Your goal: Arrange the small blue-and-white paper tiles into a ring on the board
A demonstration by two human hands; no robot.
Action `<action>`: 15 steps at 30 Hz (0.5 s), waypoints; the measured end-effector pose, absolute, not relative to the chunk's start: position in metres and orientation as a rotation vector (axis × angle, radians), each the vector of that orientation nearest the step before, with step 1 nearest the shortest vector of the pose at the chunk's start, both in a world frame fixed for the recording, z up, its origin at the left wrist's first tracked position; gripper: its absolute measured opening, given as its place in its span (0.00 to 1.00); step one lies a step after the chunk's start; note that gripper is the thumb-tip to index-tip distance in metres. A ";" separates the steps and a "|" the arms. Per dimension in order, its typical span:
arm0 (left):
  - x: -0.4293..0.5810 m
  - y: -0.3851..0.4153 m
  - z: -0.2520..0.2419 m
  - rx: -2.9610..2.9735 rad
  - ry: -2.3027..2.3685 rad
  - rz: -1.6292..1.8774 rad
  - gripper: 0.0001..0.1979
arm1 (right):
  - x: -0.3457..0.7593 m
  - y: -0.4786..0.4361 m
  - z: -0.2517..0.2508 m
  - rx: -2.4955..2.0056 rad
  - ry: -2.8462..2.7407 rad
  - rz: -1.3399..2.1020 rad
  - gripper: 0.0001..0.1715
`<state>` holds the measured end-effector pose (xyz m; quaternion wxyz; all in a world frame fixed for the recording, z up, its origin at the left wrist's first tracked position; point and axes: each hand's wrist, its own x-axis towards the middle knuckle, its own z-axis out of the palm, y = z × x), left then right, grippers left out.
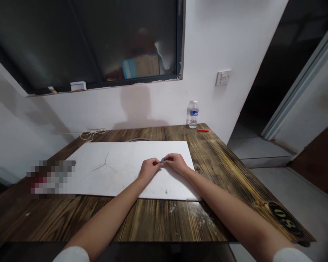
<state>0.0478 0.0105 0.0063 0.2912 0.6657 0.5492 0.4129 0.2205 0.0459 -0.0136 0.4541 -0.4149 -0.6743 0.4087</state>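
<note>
My left hand (149, 170) and my right hand (177, 163) meet over the right half of a white board (125, 178). Thumb and fingers of both are pinched on one small grey-blue piece (162, 160), mostly covered by my fingertips. Its kind is too small to make out. On the left half of the board is a thin, dark, three-armed shape (105, 164); I cannot tell whether it is drawn or lies there.
The board lies on a dark wooden table (224, 174). Along the back are a coiled white cable (91, 134), a water bottle (193, 115) and a red pen-like stick (203, 130). A pixelated patch hides something at the board's left end. A wall and window stand behind.
</note>
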 end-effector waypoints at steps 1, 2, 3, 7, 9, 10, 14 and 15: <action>0.048 0.010 0.006 1.775 1.461 1.095 0.08 | 0.221 0.045 -0.013 -1.024 -1.670 1.012 0.07; 0.049 0.010 0.006 1.775 1.456 1.086 0.08 | 0.221 0.045 -0.013 -1.025 -1.673 1.021 0.08; 0.049 0.010 0.005 1.771 1.450 1.077 0.09 | 0.222 0.046 -0.013 -1.025 -1.672 1.033 0.09; 0.047 0.014 0.003 1.785 1.468 0.993 0.10 | 0.222 0.049 -0.015 -1.000 -1.631 1.088 0.09; 0.045 0.019 0.004 1.860 1.509 0.920 0.11 | 0.221 0.051 -0.017 -0.996 -1.601 1.099 0.08; 0.043 0.023 0.004 1.906 1.527 0.876 0.12 | 0.221 0.052 -0.018 -0.998 -1.588 1.097 0.08; 0.036 0.039 0.009 1.969 1.469 0.731 0.14 | 0.220 0.055 -0.021 -1.008 -1.560 1.087 0.07; 0.034 0.042 0.009 1.953 1.428 0.711 0.14 | 0.220 0.055 -0.021 -1.010 -1.555 1.094 0.07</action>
